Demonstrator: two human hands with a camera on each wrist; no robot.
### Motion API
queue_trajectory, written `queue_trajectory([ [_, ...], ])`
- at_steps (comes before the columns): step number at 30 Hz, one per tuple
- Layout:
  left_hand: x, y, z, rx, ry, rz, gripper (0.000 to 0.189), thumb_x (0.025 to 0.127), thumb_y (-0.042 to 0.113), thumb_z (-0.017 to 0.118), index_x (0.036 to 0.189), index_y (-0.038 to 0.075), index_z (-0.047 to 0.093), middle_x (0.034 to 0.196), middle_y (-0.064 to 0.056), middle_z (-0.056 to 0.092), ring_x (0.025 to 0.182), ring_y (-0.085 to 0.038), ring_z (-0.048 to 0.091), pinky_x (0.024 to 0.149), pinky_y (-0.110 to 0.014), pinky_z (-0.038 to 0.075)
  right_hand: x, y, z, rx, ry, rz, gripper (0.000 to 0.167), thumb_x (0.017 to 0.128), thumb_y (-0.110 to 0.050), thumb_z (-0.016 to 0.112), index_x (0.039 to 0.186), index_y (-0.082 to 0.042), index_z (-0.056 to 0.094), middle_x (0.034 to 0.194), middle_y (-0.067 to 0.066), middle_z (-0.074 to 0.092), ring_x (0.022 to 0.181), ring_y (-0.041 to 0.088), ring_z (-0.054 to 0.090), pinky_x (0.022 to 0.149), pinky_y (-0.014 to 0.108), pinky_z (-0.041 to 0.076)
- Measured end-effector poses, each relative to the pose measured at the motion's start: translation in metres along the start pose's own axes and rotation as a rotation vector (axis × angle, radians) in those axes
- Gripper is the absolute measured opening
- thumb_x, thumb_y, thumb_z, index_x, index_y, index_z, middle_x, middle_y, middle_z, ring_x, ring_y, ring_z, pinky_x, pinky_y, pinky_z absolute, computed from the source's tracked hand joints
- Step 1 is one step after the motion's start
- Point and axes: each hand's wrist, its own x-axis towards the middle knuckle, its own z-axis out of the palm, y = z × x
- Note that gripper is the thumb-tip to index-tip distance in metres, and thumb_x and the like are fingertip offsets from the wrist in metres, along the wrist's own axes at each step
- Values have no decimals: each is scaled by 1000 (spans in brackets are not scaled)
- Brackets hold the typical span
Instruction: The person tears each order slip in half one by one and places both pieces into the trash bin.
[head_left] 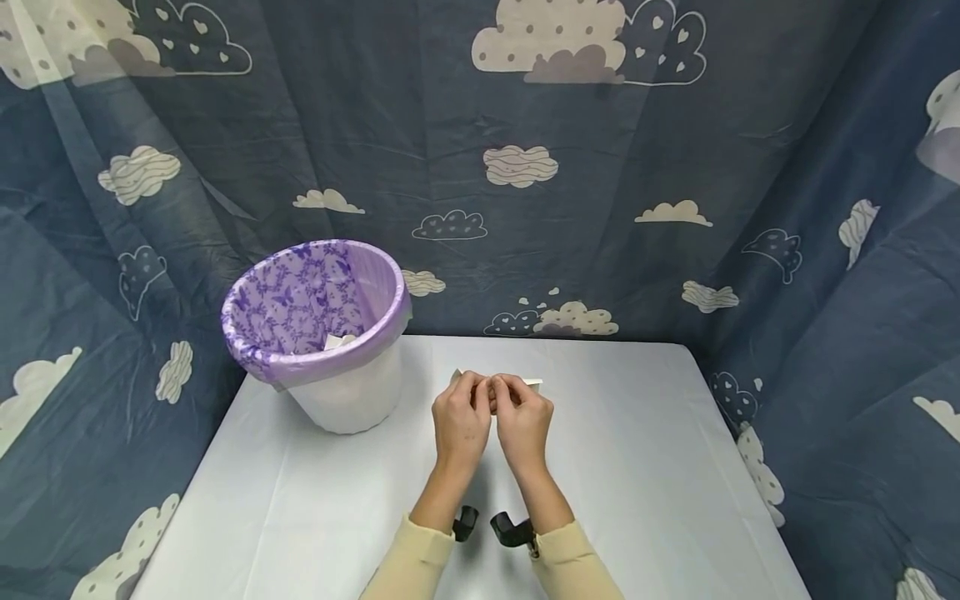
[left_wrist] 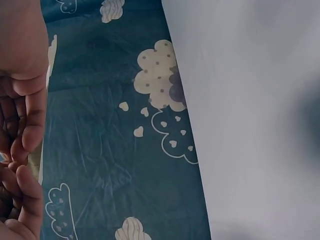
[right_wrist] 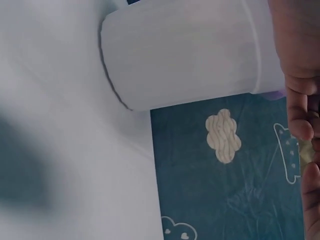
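Close together over the middle of the table, both hands hold a small pale sheet, paper-like, at its near edge. My left hand pinches it between thumb and fingertips. Likewise, my right hand pinches it right beside the left, their fingertips meeting. The fingers cover most of the sheet; only its far corners show past them in the head view. A beige bit of the sheet shows between the hands in the right wrist view.
A white bin stands at the table's back left, lined with a purple patterned bag. Inside it lies a whitish scrap. A dark blue cloud-print curtain surrounds the white table. Black wrist cameras sit at both cuffs.
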Motion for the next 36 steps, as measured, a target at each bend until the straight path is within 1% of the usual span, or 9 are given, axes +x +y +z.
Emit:
queue_trajectory([
  [6, 4, 0, -1, -6, -5, 26, 13, 97, 4, 74, 85, 4, 73, 74, -8, 74, 58, -16, 65, 55, -26, 53, 5, -1, -5, 50, -40, 128, 13, 100, -8, 72, 96, 2, 81, 84, 18, 79, 64, 12, 70, 58, 14, 54],
  [9, 5, -1, -1, -12, 1, 41, 13, 97, 4, 74, 84, 4, 72, 74, -8, 74, 58, -16, 65, 55, -27, 53, 7, -1, -6, 82, -53, 176, 14, 100, -9, 72, 96, 1, 81, 83, 18, 79, 64, 8, 68, 58, 15, 55],
  [15, 7, -1, -3, -10, 5, 25, 11, 96, 3, 75, 85, 3, 73, 76, -9, 75, 61, -17, 69, 57, -29, 56, 7, -1, -6, 141, -84, 217, 15, 101, -11, 72, 97, 2, 80, 79, 20, 76, 61, 8, 67, 59, 21, 58],
  [20, 8, -1, -5, -10, -6, 16, 11, 96, 3, 74, 85, 3, 73, 76, -10, 75, 62, -18, 70, 58, -31, 58, 6, -2, -7, 187, -106, 258, 16, 101, -9, 71, 98, 4, 79, 81, 23, 76, 61, 11, 68, 60, 21, 59],
  [24, 8, -3, -5, 1, -20, 21, 12, 97, 4, 74, 85, 4, 73, 75, -9, 75, 60, -18, 68, 57, -30, 56, 4, -2, -7, 197, -125, 277, 16, 102, -10, 71, 97, 3, 79, 81, 23, 76, 60, 11, 68, 60, 20, 59],
  [30, 6, -6, -6, 23, -41, 17, 11, 98, 6, 74, 86, 5, 74, 73, -8, 74, 59, -16, 64, 56, -27, 52, 1, 3, -8, 219, -158, 258, 19, 103, -12, 70, 94, 3, 79, 79, 23, 74, 61, 10, 67, 61, 21, 59],
  [36, 5, -8, -6, 17, -37, 28, 12, 97, 6, 75, 85, 5, 73, 72, -8, 73, 58, -16, 64, 55, -28, 53, -1, 3, -8, 202, -174, 254, 18, 103, -11, 70, 95, 3, 79, 78, 21, 74, 60, 9, 67, 60, 20, 58],
])
